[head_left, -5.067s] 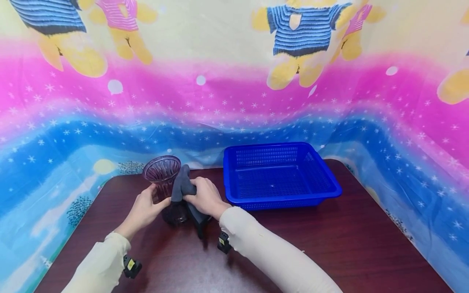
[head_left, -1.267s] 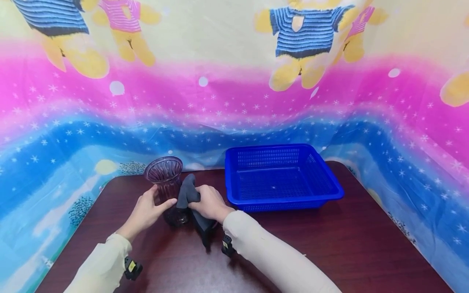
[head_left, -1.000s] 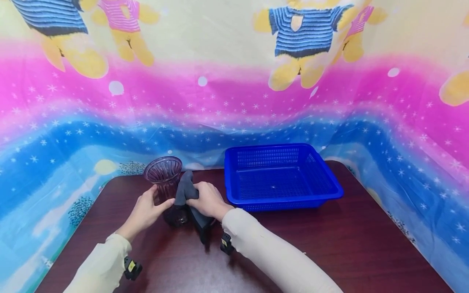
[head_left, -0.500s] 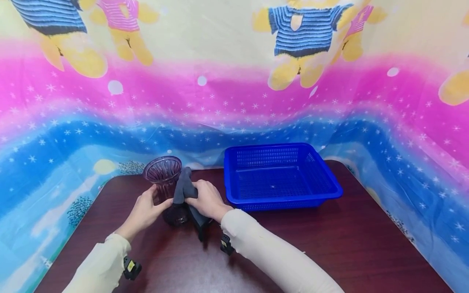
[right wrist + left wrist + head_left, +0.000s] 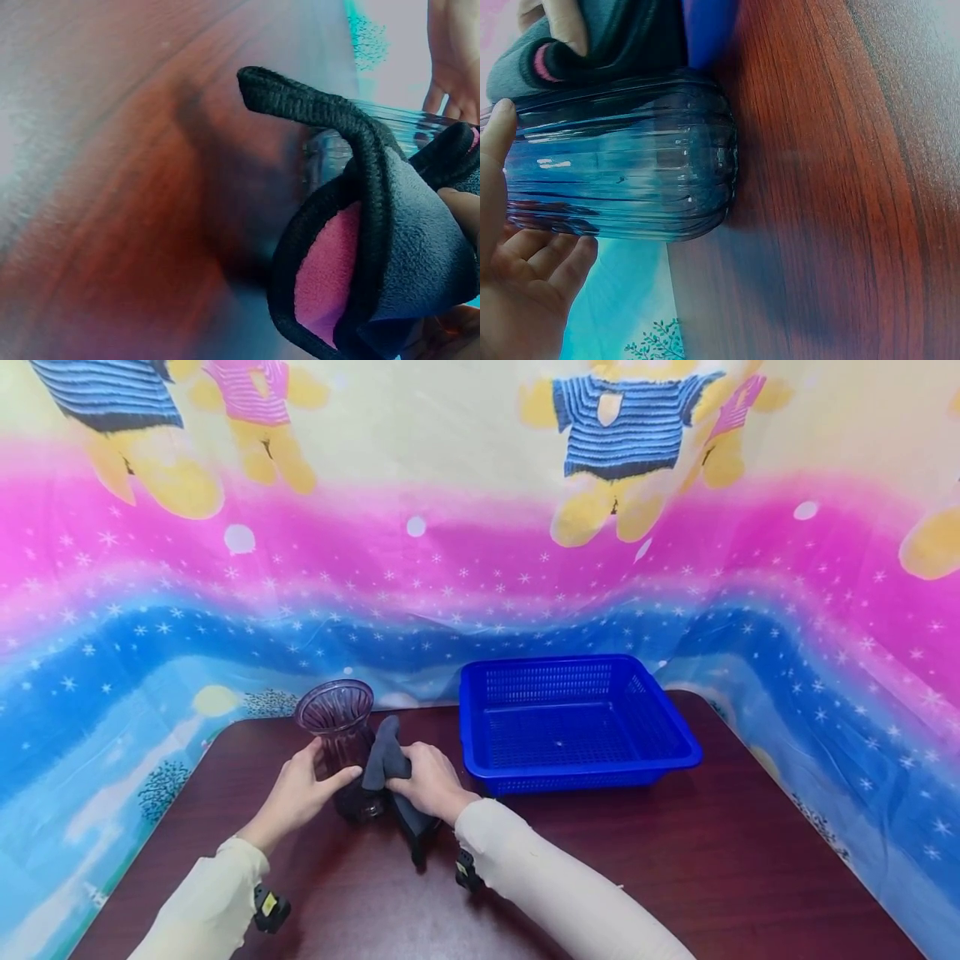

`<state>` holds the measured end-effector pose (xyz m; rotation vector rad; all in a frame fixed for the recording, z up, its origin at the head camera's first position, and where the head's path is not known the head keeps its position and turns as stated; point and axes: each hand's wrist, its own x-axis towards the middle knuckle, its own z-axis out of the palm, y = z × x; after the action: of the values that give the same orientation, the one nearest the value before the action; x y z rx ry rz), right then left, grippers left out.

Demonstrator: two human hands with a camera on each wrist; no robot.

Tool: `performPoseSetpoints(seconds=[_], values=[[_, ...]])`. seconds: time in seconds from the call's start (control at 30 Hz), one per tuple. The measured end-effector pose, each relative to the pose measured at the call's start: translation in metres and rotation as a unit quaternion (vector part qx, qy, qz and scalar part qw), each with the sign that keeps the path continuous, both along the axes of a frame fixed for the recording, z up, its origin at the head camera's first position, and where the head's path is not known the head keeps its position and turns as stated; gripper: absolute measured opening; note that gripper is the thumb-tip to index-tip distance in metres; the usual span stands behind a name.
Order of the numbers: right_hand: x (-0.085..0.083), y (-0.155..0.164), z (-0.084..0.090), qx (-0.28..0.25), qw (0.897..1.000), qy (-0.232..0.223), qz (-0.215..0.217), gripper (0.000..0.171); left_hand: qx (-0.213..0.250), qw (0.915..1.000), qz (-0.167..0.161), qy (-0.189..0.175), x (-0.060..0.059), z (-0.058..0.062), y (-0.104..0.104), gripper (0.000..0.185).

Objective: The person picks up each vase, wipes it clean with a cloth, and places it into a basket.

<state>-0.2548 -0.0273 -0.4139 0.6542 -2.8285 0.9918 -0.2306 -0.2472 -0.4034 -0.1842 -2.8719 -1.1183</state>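
Observation:
A purplish, ribbed clear glass vase (image 5: 348, 745) with a flared rim stands on the table, left of the middle. My left hand (image 5: 295, 795) grips it round the narrow waist, thumb at the front and fingers on the far side. Bunched in my right hand (image 5: 432, 782) is a grey cloth (image 5: 387, 762) with black edging, pinched between thumb and fingers against the vase's right side. The right wrist view shows the cloth's pink underside and a black edge strip sticking out. In the left wrist view, the ribbed vase body (image 5: 630, 161) lies right beside the cloth.
A blue plastic basket (image 5: 581, 772) with perforated walls stands at the back right of the dark reddish-brown wooden table (image 5: 765, 852). A printed fabric backdrop (image 5: 480, 560) hangs close behind the table and along both sides. Small black cameras sit on both wrists.
Over the last half second my right hand and the cloth have slid slightly down and right along the vase, after rising a little before. The left hand and vase stay almost still.

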Motion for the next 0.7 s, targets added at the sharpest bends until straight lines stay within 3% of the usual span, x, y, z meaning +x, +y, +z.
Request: performPoseSetpoints(seconds=[0.43,0.7], values=[[0.001,0.003,-0.021,0.022,1.0,-0.01,-0.004,0.027,0.004,0.9999,-0.001,0.014,-0.001,-0.001,0.0,0.088],[-0.002,0.004,-0.034,0.034,0.999,-0.011,-0.005,0.023,0.011,0.9998,-0.004,0.018,-0.001,-0.003,0.0,0.085]])
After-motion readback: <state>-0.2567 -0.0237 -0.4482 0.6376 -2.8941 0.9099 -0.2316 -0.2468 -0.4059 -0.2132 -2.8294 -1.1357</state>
